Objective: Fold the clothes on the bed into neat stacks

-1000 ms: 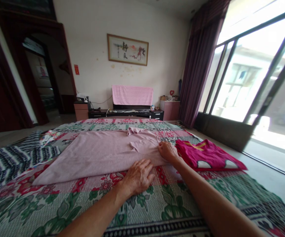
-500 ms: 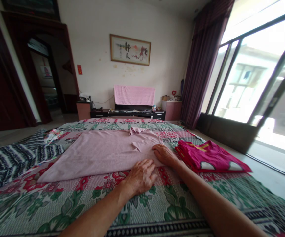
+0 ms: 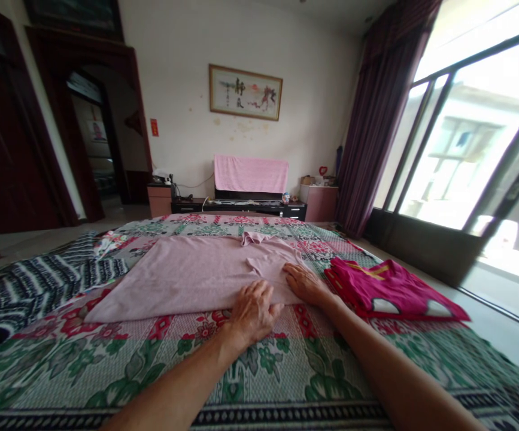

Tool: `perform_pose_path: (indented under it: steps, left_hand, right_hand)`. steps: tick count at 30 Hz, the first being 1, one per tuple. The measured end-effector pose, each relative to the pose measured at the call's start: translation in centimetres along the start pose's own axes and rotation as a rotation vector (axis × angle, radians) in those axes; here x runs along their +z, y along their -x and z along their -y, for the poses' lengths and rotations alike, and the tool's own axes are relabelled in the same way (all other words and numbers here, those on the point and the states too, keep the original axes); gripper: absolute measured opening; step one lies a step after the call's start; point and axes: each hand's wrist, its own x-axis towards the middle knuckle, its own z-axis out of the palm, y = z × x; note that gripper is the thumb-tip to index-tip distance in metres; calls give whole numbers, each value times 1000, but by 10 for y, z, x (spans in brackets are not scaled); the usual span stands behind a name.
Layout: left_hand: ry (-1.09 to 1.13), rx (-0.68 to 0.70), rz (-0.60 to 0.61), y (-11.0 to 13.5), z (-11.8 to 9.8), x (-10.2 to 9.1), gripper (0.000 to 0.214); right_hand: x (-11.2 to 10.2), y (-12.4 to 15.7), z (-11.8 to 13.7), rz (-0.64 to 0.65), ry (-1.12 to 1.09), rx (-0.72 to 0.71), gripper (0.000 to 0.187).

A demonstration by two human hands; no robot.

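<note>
A pale pink garment [image 3: 187, 272] lies spread flat on a flowered bedcover [image 3: 286, 371], one sleeve folded in near its far right corner. My left hand [image 3: 252, 308] rests palm down on the garment's near edge, fingers stretched out. Just to its right my right hand [image 3: 302, 282] lies flat on the garment's right end, fingers spread. Neither hand holds anything.
A folded magenta garment [image 3: 389, 288] lies on the bed to the right. A black-and-white striped cloth [image 3: 30, 286] is heaped at the left. Beyond the bed stand a low TV cabinet with a pink towel [image 3: 250, 173], a dark doorway at left and a large window at right.
Both hands have slid a little left along the garment's near edge and come closer together. The view has shifted slightly.
</note>
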Motion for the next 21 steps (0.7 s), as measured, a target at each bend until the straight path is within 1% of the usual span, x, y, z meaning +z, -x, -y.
perform_pose_path:
  steps: [2,5,8,12,17,21]
  left_hand:
    - [-40,-72,-15,-2,13,0,38]
    - [-100,-144,-29,-3,32,2,44]
    - [-133,-199,-16,-3,42,6,48]
    - [-142,-216,3,-1,41,7,47]
    - [-123,-215,9,0,36,0,48]
    - [-93,-215,9,0,35,-6,44]
  right_hand:
    - [-2,1,1,9,-6,12,42]
    - [-4,1,3,14,-20,22,42]
    - [-5,1,3,12,-28,19,42]
    - [-5,1,4,17,-26,21,42]
    - [-3,2,4,-3,-20,10,43]
    - [4,0,-3,-47,-43,6,43]
